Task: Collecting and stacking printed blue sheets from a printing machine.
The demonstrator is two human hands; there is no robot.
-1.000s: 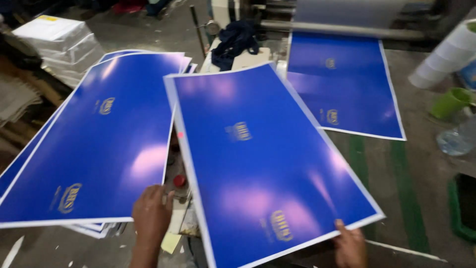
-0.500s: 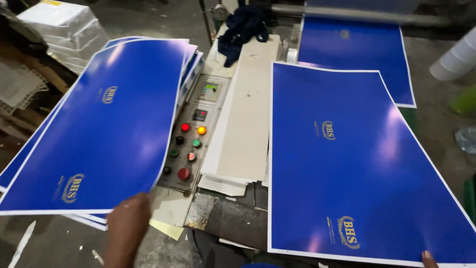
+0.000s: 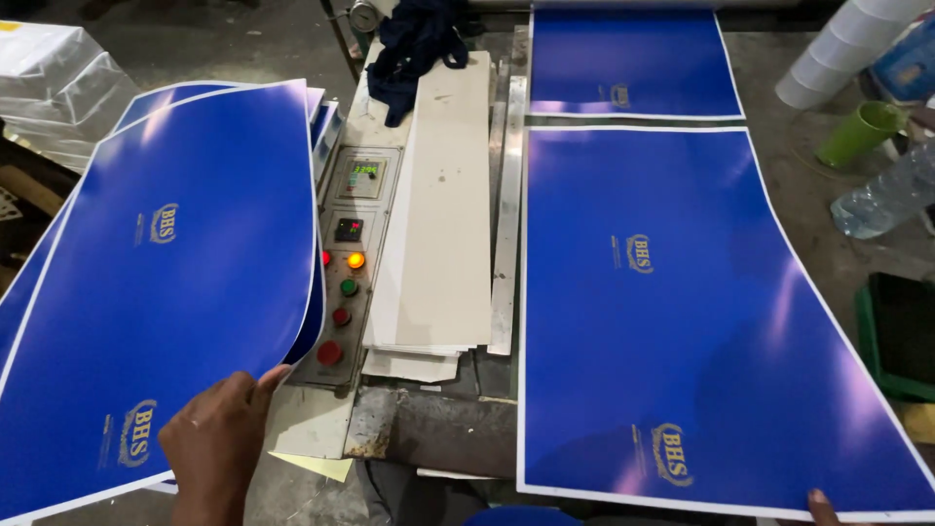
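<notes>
Head view: left hand (image 3: 219, 438) pinches the near right corner of the top blue sheet (image 3: 166, 282) on the left stack, lifting it. Right hand (image 3: 823, 507), barely visible, touches the near edge of the right sheet (image 3: 682, 321); its grip cannot be told. A control panel (image 3: 346, 258) sits between them. Judged mid-transfer; the next move needs a clean peel.

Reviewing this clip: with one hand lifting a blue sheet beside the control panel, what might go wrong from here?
1. The left hand holds the curled blue sheet by one corner; it may crease or slip.
2. That sheet's edge overhangs the control panel, so it might brush the buttons.
3. The right hand shows only a fingertip at the flat sheet; its hold looks slight, and the sheet could skew.
</notes>
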